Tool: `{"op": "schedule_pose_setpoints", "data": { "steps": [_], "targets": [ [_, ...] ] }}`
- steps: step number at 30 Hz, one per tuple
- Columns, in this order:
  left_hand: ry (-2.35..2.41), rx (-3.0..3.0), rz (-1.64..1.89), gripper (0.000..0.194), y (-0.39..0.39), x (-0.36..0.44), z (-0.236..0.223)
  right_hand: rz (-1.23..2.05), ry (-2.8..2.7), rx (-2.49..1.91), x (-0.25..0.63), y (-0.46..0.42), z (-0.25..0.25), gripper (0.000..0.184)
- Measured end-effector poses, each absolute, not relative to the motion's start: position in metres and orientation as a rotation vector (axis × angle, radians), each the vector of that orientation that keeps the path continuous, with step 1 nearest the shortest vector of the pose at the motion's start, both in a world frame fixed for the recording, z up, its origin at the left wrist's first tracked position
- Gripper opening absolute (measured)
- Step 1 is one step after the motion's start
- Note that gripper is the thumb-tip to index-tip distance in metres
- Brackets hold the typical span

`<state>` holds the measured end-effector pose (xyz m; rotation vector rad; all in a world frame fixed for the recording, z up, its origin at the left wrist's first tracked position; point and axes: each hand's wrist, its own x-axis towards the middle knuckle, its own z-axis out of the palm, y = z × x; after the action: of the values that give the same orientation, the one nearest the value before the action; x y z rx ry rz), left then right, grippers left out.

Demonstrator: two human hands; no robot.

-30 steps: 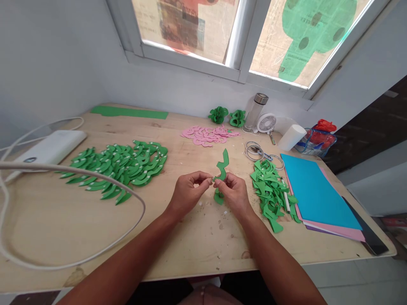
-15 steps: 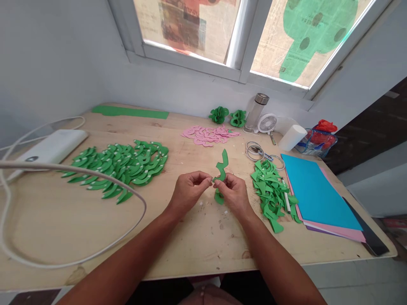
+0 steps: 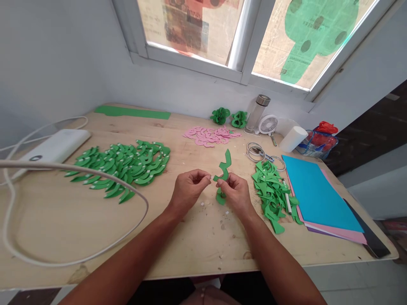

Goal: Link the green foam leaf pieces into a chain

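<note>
My right hand (image 3: 235, 191) grips a wavy green paper cutout (image 3: 226, 164) between thumb and fingers; its upper end points away from me. Another curved green paper piece (image 3: 219, 197) shows below the right fingers, partly hidden. Close by on the left, my left hand (image 3: 190, 186) is closed in a pinch, its tips just apart from the cutout. A tiny pale bit shows at those fingertips, too small to name. To the left lies a spread of green paper cutouts (image 3: 121, 167) with small white patches on them.
Green paper scraps (image 3: 270, 190) with a white pen lie right, beside blue sheets (image 3: 321, 195). Behind are pink cutouts (image 3: 210, 135), tape rolls (image 3: 255, 151), a small fan (image 3: 268, 124) and a glass bottle (image 3: 257, 114). A white cable (image 3: 146, 207) loops across the left, near a power bank (image 3: 59, 148).
My left fingertips have drawn slightly away from the green cutout, leaving a small gap. My right hand still holds the cutout, and the view has shifted a little.
</note>
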<state>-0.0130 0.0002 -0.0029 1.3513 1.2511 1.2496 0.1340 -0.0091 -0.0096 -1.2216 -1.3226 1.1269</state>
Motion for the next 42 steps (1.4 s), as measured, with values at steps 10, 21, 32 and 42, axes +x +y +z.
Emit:
{"op": "schedule_pose_setpoints", "data": {
  "steps": [10,21,32,42],
  "targets": [
    [0.820,1.391,0.741,0.015,-0.006,-0.016,0.013,1.083,-1.134,-1.188,0.141,-0.005,0.000,0.018],
    [1.017,1.281,0.993,0.023,0.004,-0.019,0.010,1.169,-1.147,-1.142,0.139,-0.006,0.000,0.015],
    [0.913,1.093,1.019,0.019,0.004,-0.014,0.000,1.240,-1.237,-1.160,0.133,-0.008,-0.001,0.024],
    [0.886,0.943,1.160,0.024,0.006,-0.017,0.004,1.346,-1.416,-1.153,0.134,-0.011,-0.007,0.021]
  ]
}}
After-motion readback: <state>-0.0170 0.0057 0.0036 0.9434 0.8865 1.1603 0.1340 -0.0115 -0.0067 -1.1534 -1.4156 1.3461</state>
